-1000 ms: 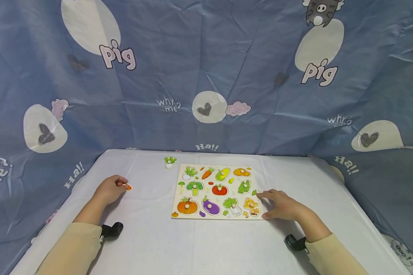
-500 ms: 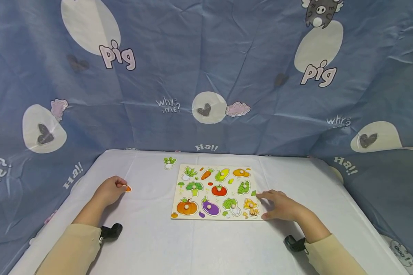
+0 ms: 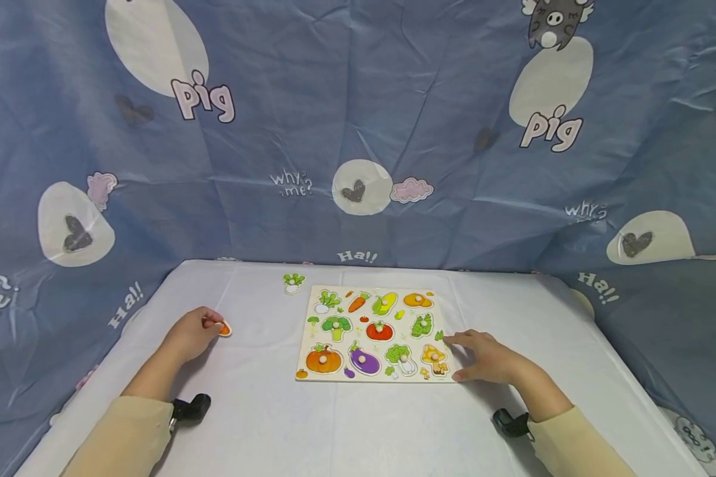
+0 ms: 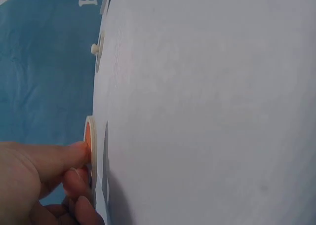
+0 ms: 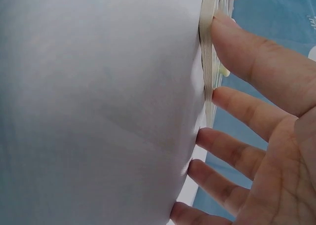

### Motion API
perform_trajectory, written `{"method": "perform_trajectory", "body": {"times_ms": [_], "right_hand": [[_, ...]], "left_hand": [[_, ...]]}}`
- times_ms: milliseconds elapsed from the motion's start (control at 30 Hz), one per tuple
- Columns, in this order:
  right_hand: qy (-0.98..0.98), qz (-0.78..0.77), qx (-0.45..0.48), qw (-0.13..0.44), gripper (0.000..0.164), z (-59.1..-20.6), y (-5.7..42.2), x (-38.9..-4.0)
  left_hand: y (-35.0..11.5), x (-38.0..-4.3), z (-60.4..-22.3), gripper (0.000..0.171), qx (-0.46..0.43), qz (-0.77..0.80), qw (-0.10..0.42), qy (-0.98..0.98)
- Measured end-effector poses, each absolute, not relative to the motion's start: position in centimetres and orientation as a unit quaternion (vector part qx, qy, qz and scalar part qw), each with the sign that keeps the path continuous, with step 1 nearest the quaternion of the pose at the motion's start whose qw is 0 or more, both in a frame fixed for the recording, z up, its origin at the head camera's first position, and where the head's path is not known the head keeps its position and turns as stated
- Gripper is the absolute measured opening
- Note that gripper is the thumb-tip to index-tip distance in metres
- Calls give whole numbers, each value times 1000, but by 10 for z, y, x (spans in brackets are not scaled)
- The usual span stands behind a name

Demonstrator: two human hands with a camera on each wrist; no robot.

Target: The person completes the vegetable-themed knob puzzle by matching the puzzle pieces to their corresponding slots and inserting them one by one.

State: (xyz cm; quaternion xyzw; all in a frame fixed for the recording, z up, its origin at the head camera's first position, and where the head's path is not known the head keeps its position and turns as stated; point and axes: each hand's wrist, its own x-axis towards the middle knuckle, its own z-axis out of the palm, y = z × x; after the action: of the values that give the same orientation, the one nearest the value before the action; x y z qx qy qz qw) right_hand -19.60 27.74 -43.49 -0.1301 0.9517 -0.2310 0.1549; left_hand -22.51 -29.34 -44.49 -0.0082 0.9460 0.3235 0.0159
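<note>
My left hand (image 3: 192,334) is at the left of the table, pinching an orange puzzle piece (image 3: 225,329) with a pale rim. In the left wrist view the piece (image 4: 92,131) lies almost flat, close over the white cloth, its near part covered by fingers. The wooden vegetable puzzle board (image 3: 346,344) lies right of the middle. Along its right edge my right hand (image 3: 489,356) spreads its fingers. The right wrist view has the thumb and index fingertips at the board's side (image 5: 209,52), while the other fingertips rest on the cloth.
A green-and-white radish piece (image 3: 293,283) lies beyond the board's upper left corner. Knobbed pieces such as the pumpkin (image 3: 316,363) and tomato (image 3: 377,333) sit in the board. Blue printed cloth (image 3: 274,132) hangs behind the white table (image 3: 274,424).
My left hand has shifted slightly right and toward me with the orange piece, more of which now shows past the fingers. The right hand keeps its place at the board's edge.
</note>
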Motion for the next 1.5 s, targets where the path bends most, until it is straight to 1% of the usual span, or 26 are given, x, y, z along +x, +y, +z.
{"method": "perform_trajectory", "body": {"times_ms": [300, 567, 800, 1033, 1133, 1500], "right_hand": [[951, -234, -137, 150, 78, -433, 277, -194], [950, -236, -141, 149, 76, -433, 278, -194], [950, -234, -148, 146, 76, -434, 278, -195], [950, -228, -155, 147, 77, -433, 278, -194], [951, -228, -144, 151, 77, -433, 277, -195], [950, -230, -139, 156, 77, -432, 276, -195]], "left_hand": [[-275, -217, -440, 15, 30, 344, 15, 938], [-258, -209, -436, 16, 61, 350, 14, 935], [-240, -205, -435, 12, 84, 362, 12, 928], [-223, -206, -433, 9, 97, 368, 11, 925], [-216, -207, -431, 9, 101, 374, 17, 922], [-193, -219, -430, 8, 117, 387, 28, 914]]}}
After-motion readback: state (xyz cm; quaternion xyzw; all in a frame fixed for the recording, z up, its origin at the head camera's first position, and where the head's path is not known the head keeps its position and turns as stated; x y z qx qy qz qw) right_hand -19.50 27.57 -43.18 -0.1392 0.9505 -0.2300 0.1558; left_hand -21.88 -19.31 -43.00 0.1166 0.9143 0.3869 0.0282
